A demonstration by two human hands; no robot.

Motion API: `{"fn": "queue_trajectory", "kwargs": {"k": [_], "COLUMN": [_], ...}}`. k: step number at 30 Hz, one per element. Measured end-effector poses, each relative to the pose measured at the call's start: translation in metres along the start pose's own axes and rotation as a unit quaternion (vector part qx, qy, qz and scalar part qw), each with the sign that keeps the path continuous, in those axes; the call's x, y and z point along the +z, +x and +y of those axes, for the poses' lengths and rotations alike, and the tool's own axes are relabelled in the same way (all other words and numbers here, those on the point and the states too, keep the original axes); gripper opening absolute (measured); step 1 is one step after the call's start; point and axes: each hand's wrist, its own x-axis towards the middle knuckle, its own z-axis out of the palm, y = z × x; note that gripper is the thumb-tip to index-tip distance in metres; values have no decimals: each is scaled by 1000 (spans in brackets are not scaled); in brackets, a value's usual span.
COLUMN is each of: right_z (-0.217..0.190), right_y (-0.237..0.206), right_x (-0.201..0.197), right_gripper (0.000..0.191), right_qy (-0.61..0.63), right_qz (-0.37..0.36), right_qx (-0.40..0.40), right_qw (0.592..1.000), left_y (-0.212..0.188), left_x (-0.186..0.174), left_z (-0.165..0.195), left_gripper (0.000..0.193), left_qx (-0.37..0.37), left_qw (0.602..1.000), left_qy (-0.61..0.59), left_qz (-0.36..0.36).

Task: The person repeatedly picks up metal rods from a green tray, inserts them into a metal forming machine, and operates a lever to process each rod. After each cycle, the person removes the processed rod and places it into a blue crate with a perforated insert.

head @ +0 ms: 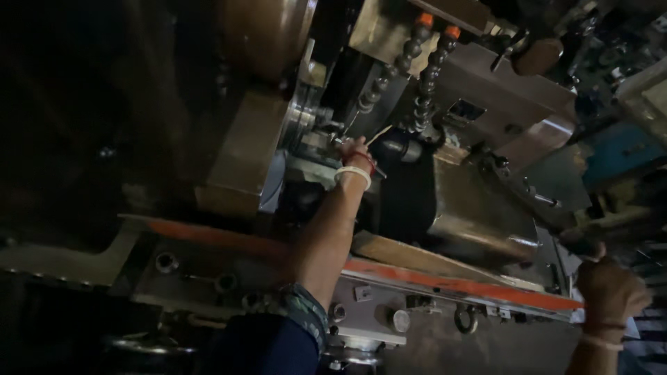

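Note:
My left hand [351,148] reaches deep into a metal-working machine, right beside the shiny round chuck [306,117]. Its fingers are closed on a thin pale stick [380,135] that points up and to the right. A white band and a red thread circle that wrist. My right hand [610,288] is at the lower right, its fist wrapped round a dark handle [582,244] on the machine's side. Two black segmented coolant hoses [424,76] with orange tips hang down toward the spot where my left hand works.
A grey machine housing [500,90] sits above and to the right. An orange-striped rail [458,283] runs across the front, with bolts and a ring below it. A curved metal guard [479,208] lies right of my forearm. The left side is dark.

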Motion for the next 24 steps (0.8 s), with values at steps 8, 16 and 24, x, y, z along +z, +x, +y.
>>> {"fn": "queue_trajectory", "kwargs": {"k": [8,16,24], "right_z": [-3,-4,6], "right_y": [13,12,-2], "right_x": [-19,-22,-1], "right_gripper": [77,81,62], "right_qy": [46,35,-6], "right_qz": [83,66,118], "right_qx": [-49,-20,-100], "right_qw": [994,997,988], "left_y": [-16,-14,6], "left_x": [3,-1,9], "left_z": [-1,-13,-5], "left_gripper": [39,30,27], "left_qx": [-340,-242,-178], "left_qw": [732,-233,-322], "left_qy": [-583,-925,-914], "left_qz": [95,176,173]}}
